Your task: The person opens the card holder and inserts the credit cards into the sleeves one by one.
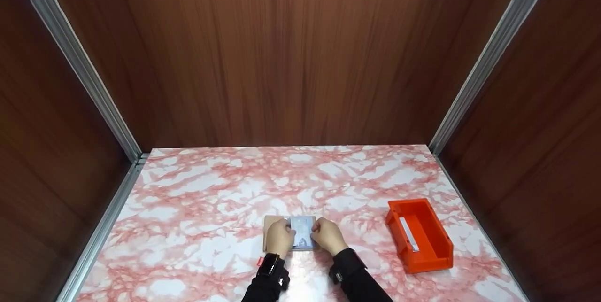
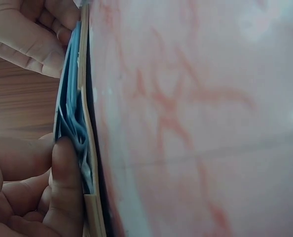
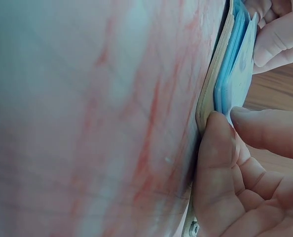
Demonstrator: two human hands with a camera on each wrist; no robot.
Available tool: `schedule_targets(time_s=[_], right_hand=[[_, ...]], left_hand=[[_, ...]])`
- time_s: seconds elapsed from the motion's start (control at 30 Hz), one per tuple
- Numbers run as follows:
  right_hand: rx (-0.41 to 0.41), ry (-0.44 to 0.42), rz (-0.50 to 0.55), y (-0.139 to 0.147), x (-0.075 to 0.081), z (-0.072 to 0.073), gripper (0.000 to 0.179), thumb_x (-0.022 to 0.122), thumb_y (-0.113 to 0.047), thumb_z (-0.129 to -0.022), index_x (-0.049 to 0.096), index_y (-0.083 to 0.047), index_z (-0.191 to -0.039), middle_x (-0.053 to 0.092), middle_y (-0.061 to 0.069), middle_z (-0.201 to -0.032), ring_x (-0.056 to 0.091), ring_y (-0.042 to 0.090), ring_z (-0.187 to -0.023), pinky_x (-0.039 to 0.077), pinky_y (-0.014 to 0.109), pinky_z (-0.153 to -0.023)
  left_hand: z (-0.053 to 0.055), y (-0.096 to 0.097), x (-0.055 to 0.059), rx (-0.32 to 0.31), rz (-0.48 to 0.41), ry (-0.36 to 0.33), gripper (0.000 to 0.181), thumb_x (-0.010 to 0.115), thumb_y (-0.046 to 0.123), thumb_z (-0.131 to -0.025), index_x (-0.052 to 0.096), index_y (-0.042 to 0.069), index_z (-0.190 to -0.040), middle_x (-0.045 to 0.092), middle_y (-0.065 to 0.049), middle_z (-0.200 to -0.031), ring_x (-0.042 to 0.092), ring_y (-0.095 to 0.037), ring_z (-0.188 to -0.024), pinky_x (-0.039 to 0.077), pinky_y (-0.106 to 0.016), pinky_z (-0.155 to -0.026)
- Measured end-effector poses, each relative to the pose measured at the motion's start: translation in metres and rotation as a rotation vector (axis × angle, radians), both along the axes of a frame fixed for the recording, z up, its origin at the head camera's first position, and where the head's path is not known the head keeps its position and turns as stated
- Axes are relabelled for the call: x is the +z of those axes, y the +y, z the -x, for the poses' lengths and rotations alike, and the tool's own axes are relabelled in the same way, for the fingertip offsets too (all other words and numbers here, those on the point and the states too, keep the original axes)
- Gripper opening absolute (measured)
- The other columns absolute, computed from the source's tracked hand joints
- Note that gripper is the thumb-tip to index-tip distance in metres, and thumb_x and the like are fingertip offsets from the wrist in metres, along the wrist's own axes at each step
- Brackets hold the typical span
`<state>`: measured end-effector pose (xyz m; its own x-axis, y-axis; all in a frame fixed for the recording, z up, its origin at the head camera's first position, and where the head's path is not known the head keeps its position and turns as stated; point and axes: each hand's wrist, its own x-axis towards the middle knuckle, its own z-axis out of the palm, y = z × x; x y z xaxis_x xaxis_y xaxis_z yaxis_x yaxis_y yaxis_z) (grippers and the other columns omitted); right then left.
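Note:
An open tan card holder (image 1: 270, 223) with bluish clear plastic sleeves (image 1: 303, 230) lies at the near middle of the marbled table. My left hand (image 1: 280, 238) is over its left part, thumb and index finger pinching the sleeves (image 2: 71, 106) at their edge. From the other side, my right hand (image 1: 329, 235) pinches the near right corner of the sleeves, its thumb beside the tan cover (image 3: 216, 69) in the right wrist view. The top sleeve stands slightly apart from the stack there. A small metal snap (image 3: 193, 228) shows below the right thumb.
To the right stands an orange bin (image 1: 445, 248) with a white strip (image 1: 409, 234) on its left wall. A small red tag (image 1: 260, 261) is beside the left wrist. Wood-patterned panels (image 1: 281, 58) enclose the table (image 1: 197, 208) at the back and both sides.

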<state>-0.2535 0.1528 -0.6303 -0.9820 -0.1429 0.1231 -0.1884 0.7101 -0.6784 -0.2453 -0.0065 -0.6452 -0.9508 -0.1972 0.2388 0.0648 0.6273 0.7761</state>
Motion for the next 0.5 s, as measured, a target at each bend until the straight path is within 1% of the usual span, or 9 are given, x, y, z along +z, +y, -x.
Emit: schedule_targets(time_s=[0.03,0.2,0.23,0.33,0.43,0.5], right_hand=[[0.005,0.018,-0.005,0.001,-0.004,0.002,0.009,0.068,0.0,-0.079,0.065,0.002,-0.086,0.067,0.013,-0.075,0.056,0.019,-0.069,0.051,0.034,-0.066],[0.019,0.034,0.027,0.005,-0.013,0.006,0.008,0.067,-0.001,-0.078,0.064,0.001,-0.086,0.066,0.013,-0.075,0.056,0.02,-0.068,0.051,0.036,-0.065],[0.018,0.038,0.017,0.006,-0.02,0.01,0.009,0.067,-0.002,-0.079,0.064,0.001,-0.086,0.065,0.013,-0.074,0.056,0.021,-0.067,0.051,0.036,-0.064],[0.005,0.01,0.018,0.007,-0.032,0.016,0.009,0.068,-0.004,-0.079,0.064,-0.001,-0.087,0.066,0.01,-0.076,0.056,0.019,-0.068,0.049,0.033,-0.066],[0.005,0.005,0.013,0.006,-0.031,0.016,0.009,0.067,-0.004,-0.079,0.064,-0.001,-0.087,0.066,0.011,-0.077,0.055,0.019,-0.069,0.049,0.032,-0.066],[0.004,-0.01,0.022,0.004,-0.015,0.008,0.007,0.068,-0.002,-0.081,0.065,0.0,-0.087,0.067,0.011,-0.077,0.055,0.019,-0.07,0.05,0.032,-0.067]], left_hand=[[0.0,0.0,0.001,-0.002,-0.003,-0.006,0.013,0.079,-0.006,-0.08,0.075,-0.007,-0.092,0.073,-0.016,-0.08,0.068,-0.031,-0.078,0.058,-0.048,-0.08],[0.0,0.0,0.002,-0.008,0.013,-0.025,0.017,0.081,-0.005,-0.08,0.077,-0.006,-0.096,0.073,-0.014,-0.08,0.067,-0.028,-0.078,0.058,-0.047,-0.079],[0.0,0.0,0.002,-0.011,0.019,-0.024,0.017,0.081,-0.005,-0.08,0.077,-0.006,-0.096,0.073,-0.014,-0.08,0.067,-0.028,-0.078,0.057,-0.046,-0.079],[0.0,0.0,0.002,-0.02,0.025,-0.02,0.017,0.081,-0.005,-0.079,0.077,-0.006,-0.096,0.072,-0.013,-0.079,0.066,-0.027,-0.077,0.057,-0.045,-0.078],[0.001,0.0,0.002,-0.029,0.025,-0.013,0.016,0.08,-0.006,-0.079,0.076,-0.006,-0.095,0.072,-0.013,-0.079,0.067,-0.027,-0.077,0.057,-0.045,-0.078],[0.001,-0.001,0.002,-0.031,0.02,-0.016,0.017,0.078,-0.007,-0.079,0.076,-0.006,-0.097,0.073,-0.014,-0.08,0.069,-0.028,-0.079,0.058,-0.046,-0.079]])
